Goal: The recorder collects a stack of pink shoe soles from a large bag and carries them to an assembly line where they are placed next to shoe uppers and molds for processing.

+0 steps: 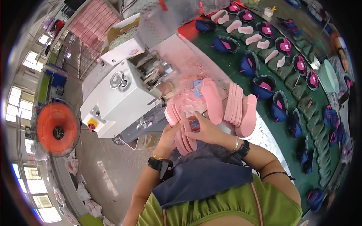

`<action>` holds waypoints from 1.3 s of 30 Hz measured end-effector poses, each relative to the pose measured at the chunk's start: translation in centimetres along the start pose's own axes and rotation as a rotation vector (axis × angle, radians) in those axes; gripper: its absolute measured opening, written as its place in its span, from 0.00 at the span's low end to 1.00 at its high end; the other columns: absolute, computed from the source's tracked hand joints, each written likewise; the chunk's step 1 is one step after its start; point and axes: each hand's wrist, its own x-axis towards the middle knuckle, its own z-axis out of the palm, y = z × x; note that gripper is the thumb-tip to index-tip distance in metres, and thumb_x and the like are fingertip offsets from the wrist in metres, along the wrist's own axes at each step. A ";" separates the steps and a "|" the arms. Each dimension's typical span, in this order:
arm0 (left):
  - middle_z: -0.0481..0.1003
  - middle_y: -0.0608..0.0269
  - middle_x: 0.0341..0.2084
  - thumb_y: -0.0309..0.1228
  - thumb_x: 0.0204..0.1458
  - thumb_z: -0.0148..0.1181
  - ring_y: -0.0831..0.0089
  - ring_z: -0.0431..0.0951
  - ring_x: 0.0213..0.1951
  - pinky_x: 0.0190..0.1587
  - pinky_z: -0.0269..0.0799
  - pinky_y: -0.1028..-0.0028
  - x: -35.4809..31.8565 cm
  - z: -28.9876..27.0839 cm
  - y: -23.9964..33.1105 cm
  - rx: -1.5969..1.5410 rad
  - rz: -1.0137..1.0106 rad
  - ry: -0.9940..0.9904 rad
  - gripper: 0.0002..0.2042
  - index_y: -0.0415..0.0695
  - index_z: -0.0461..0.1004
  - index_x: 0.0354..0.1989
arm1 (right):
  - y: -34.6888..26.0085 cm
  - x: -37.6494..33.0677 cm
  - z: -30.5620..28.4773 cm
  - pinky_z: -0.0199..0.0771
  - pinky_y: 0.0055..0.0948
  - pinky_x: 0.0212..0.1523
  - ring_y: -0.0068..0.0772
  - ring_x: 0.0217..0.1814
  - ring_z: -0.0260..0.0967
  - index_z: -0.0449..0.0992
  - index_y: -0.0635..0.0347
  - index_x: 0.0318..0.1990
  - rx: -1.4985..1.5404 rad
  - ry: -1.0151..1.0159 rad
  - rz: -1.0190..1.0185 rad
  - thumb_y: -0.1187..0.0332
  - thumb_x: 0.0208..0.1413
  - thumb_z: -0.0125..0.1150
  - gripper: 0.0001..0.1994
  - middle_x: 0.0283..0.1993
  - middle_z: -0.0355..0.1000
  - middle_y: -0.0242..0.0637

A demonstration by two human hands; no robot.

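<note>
My left hand (168, 138) is closed around a stack of pink shoe insoles (183, 142), held tilted in front of my body. My right hand (209, 132) curves in from the other side, its fingertips on the edge of the same stack. Just beyond the hands, more pink insoles rest on the worktable: a single one (212, 101), an upright-edged bundle (233, 104) and another group (247, 115) at the right. A small blue tag-like piece (198, 89) lies beside the single insole. Part of the held stack is hidden by my fingers.
A white machine (120, 98) with a handwheel and a red-and-yellow switch stands left of the hands. Behind it is an open white box (123, 39). An orange fan (58, 129) is at far left. The green conveyor (260, 94) on the right carries blue shoe uppers and pink insoles.
</note>
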 end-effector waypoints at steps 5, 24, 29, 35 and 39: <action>0.76 0.57 0.47 0.31 0.64 0.55 0.69 0.79 0.46 0.49 0.76 0.69 -0.9 -2.4 -0.4 0.038 -0.018 0.011 0.17 0.36 0.67 0.58 | 2.0 0.4 1.2 0.80 0.30 0.45 0.38 0.50 0.77 0.48 0.73 0.69 0.103 -0.062 0.104 0.62 0.51 0.71 0.45 0.58 0.67 0.52; 0.78 0.64 0.42 0.33 0.64 0.53 0.78 0.77 0.42 0.46 0.73 0.76 -2.1 -3.9 -1.0 0.421 0.110 -0.007 0.14 0.36 0.72 0.52 | 3.9 1.0 1.8 0.79 0.31 0.51 0.33 0.56 0.71 0.55 0.66 0.69 0.442 -0.262 0.251 0.75 0.55 0.60 0.33 0.63 0.65 0.44; 0.78 0.64 0.40 0.32 0.62 0.55 0.77 0.77 0.41 0.45 0.73 0.76 -1.8 -4.8 -2.2 0.417 0.074 0.062 0.13 0.35 0.74 0.50 | 4.1 0.3 3.3 0.80 0.31 0.44 0.36 0.53 0.73 0.57 0.69 0.67 0.146 -0.173 0.088 0.74 0.51 0.62 0.35 0.59 0.69 0.49; 0.78 0.64 0.37 0.29 0.57 0.57 0.77 0.77 0.38 0.42 0.74 0.74 -1.5 -4.7 -1.9 0.776 0.165 0.135 0.12 0.35 0.75 0.46 | 5.7 0.0 4.4 0.77 0.36 0.48 0.40 0.48 0.77 0.50 0.69 0.68 -0.065 -0.030 0.079 0.72 0.52 0.57 0.36 0.54 0.72 0.56; 0.79 0.62 0.36 0.28 0.54 0.58 0.77 0.77 0.38 0.42 0.74 0.73 -1.3 -4.9 -1.2 0.556 0.101 0.149 0.12 0.35 0.76 0.43 | 5.6 0.8 4.2 0.76 0.35 0.45 0.42 0.43 0.76 0.53 0.69 0.67 0.092 -0.082 0.110 0.70 0.52 0.57 0.35 0.49 0.74 0.54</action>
